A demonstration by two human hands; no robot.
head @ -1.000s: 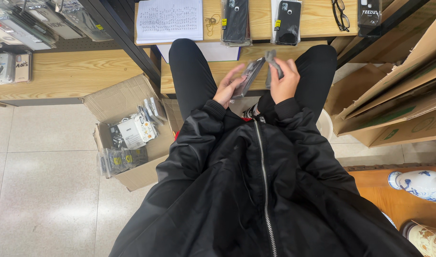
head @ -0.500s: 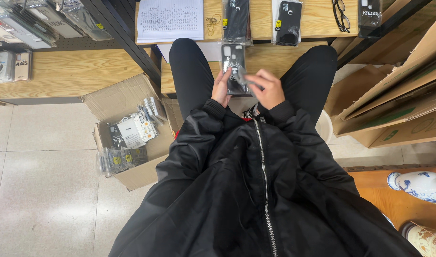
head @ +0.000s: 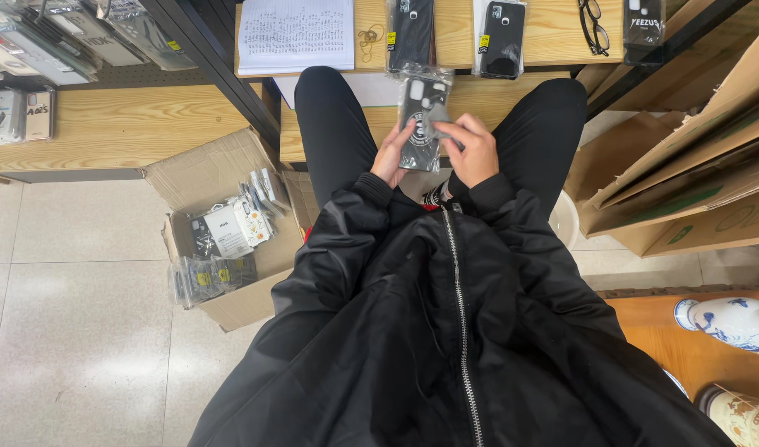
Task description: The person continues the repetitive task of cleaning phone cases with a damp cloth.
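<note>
Above the seated person's knees, a bagged phone case (head: 423, 120) stands upright and face-up between both hands, evidently for a look at its front. The left hand (head: 390, 155) clasps its lower edge; the right hand (head: 468, 149) pinches its side. Two more cases (head: 458, 29) lie on the shelf (head: 545, 37) ahead, a carton (head: 222, 240) beside.

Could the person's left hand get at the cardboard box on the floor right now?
Probably not at once: the left hand is busy holding the packaged phone case together with the right hand. The box sits open by the left leg, with nothing between.
</note>
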